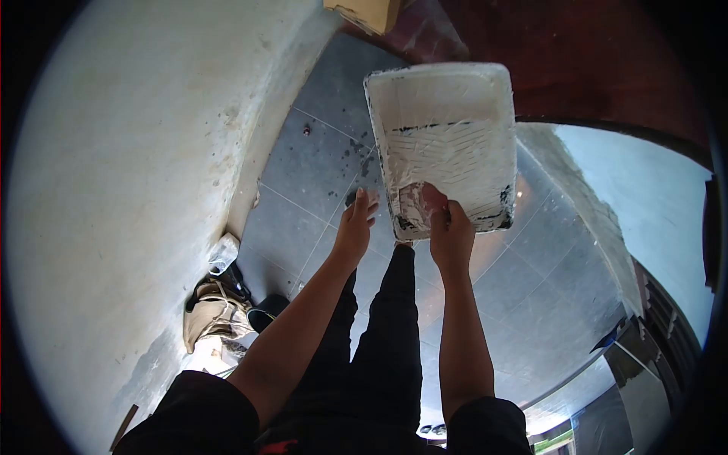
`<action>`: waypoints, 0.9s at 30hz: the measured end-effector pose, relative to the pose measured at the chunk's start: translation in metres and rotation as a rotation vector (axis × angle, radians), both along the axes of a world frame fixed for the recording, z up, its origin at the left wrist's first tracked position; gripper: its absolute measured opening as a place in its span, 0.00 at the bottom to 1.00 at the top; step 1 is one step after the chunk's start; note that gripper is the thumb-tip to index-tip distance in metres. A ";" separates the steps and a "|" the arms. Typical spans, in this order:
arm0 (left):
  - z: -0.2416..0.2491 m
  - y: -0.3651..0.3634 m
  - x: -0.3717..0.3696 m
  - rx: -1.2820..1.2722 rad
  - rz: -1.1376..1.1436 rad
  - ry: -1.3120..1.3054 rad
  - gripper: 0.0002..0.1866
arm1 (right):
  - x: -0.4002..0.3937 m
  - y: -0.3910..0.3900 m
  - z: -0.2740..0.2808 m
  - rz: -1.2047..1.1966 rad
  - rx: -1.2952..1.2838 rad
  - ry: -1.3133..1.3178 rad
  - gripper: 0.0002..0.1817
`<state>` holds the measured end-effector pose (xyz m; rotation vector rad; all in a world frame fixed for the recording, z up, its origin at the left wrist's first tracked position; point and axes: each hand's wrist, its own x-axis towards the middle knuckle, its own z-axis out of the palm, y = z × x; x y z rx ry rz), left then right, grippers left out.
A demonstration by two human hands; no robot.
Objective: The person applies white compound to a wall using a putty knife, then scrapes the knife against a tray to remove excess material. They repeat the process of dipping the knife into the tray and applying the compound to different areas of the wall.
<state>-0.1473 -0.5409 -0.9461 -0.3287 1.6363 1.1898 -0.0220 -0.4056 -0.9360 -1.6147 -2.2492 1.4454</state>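
Observation:
A white paint tray (447,144), coated in wet-looking white paint and with a ribbed slope, lies before me with its near end toward my legs. My right hand (453,227) is over the tray's near end, fingers closed on a small reddish-pink object (434,197); I cannot tell its kind. Beside it, a brownish patch (411,206) shows through the paint in the tray's near left corner. To the left of the tray, my left hand (359,220) has its fingers stretched out and apart, with nothing visible in them.
Grey floor tiles (303,189) carry dark and white spots. A stained pale wall (152,152) rises on the left, with a beige bag (216,311) at its foot. A cardboard box (368,14) and dark red surface (584,61) are ahead. A light blue wall (637,174) stands right.

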 end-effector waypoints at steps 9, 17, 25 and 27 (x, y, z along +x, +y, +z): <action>-0.019 0.010 -0.004 0.095 0.007 0.010 0.47 | -0.025 -0.010 -0.032 -0.002 0.207 0.094 0.09; -0.017 0.014 -0.001 0.100 0.040 0.001 0.50 | -0.039 0.000 -0.028 0.064 0.150 0.068 0.09; -0.017 0.014 0.001 0.096 0.057 -0.012 0.50 | -0.045 0.007 -0.021 0.042 0.032 0.134 0.10; -0.018 0.012 -0.002 0.103 0.051 -0.019 0.50 | -0.044 0.012 -0.020 -0.086 0.015 0.179 0.09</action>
